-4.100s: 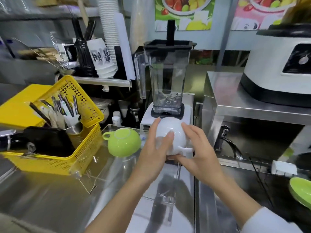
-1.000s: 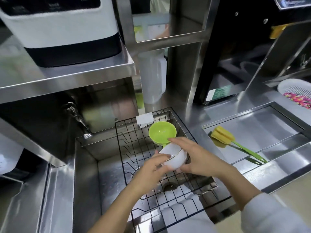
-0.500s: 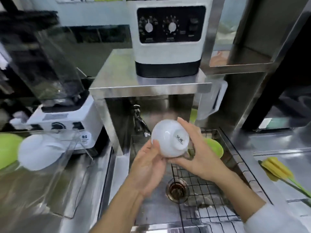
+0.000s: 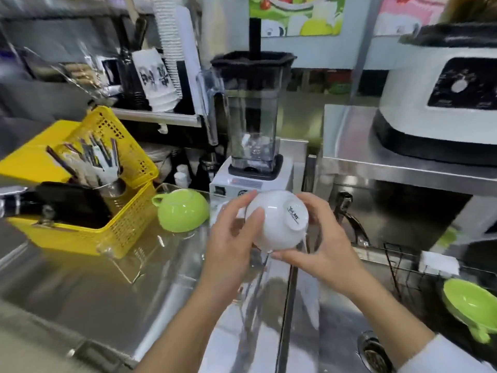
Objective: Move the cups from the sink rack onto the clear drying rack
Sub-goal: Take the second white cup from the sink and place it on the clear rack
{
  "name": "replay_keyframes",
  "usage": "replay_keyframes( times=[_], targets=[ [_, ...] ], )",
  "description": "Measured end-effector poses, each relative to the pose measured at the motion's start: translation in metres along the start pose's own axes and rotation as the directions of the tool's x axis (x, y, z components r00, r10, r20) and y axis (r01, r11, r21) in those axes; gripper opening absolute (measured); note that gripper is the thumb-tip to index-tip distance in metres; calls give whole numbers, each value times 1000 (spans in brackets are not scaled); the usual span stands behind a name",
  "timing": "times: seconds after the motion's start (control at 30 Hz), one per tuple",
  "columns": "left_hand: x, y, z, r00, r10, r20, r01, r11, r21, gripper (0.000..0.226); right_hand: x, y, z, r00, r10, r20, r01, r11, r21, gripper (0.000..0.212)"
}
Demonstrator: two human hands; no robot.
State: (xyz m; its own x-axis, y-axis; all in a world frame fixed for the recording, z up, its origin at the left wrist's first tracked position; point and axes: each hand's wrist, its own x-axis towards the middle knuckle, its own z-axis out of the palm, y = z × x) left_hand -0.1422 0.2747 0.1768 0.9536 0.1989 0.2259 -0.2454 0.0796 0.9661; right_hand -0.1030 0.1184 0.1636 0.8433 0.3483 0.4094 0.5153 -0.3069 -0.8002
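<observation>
I hold a white cup (image 4: 278,220) upside down with both hands, its base with small print turned toward me. My left hand (image 4: 232,238) grips its left side and my right hand (image 4: 320,243) its right and underside. It hangs over the right edge of the clear drying rack (image 4: 150,254). A green cup (image 4: 183,211) lies upside down on that rack. Part of another white cup shows behind my left hand. In the black wire sink rack (image 4: 400,262) at the far right lies a second green cup (image 4: 470,302).
A yellow basket (image 4: 80,205) with utensils stands left of the clear rack. A blender (image 4: 252,125) on a white base stands behind my hands. A white machine (image 4: 441,103) sits on a steel shelf above the faucet (image 4: 349,216). The sink drain (image 4: 373,351) is bottom right.
The view has swung left from the sink to the counter. Both hands have carried the white cup from above the sink rack to above the clear rack's right edge.
</observation>
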Motion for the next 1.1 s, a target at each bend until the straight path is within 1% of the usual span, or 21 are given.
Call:
replay_keyframes(
  times=[0.07,0.1,0.17,0.23,0.27,0.3,0.4,0.47,0.53,0.63,0.73,0.83,0.93,1.0,1.1],
  targets=[
    [2,7,-26,994,101,-38,-93,982,166,29,14,-11,23,998,-7,56,6,1000,21,79],
    [4,9,-38,990,132,-43,-117,960,255,30,20,-16,35,996,-9,84,6,1000,28,78],
    [6,10,-62,987,149,-55,-115,907,404,39,31,-24,58,989,-1,145,-2,1000,22,75],
    [8,7,-83,984,157,-78,-93,843,530,55,42,-31,83,979,20,201,-18,1000,-14,74],
    [9,5,-92,983,161,-86,-83,813,576,61,47,-33,96,975,26,220,-19,999,-32,74],
    [12,3,-102,982,159,-100,-68,797,600,63,51,-34,108,971,26,238,-15,999,-46,74],
    [24,-4,-132,979,127,-162,0,788,615,51,66,-38,139,956,33,293,-8,996,-87,74],
    [32,-9,-149,982,79,-172,47,777,628,46,75,-38,157,951,40,307,0,992,-128,76],
    [37,-13,-161,982,55,-181,72,776,626,43,81,-36,171,947,48,317,10,983,-181,78],
    [39,-19,-172,975,52,-215,96,777,622,37,86,-35,188,939,74,336,15,967,-254,76],
    [40,-26,-181,967,39,-252,139,748,649,33,89,-35,198,923,99,373,24,950,-313,75],
    [42,-33,-187,960,15,-279,188,704,685,34,88,-34,206,909,95,406,39,950,-309,69],
    [42,-40,-191,965,-1,-261,189,690,699,30,87,-32,210,911,122,393,3,953,-303,64],
    [41,-46,-192,977,-28,-213,173,689,704,30,86,-31,211,914,145,379,-26,953,-300,63],
    [39,-51,-193,984,-55,-169,159,694,702,32,85,-30,209,912,143,385,-20,952,-307,66]
  ],
)
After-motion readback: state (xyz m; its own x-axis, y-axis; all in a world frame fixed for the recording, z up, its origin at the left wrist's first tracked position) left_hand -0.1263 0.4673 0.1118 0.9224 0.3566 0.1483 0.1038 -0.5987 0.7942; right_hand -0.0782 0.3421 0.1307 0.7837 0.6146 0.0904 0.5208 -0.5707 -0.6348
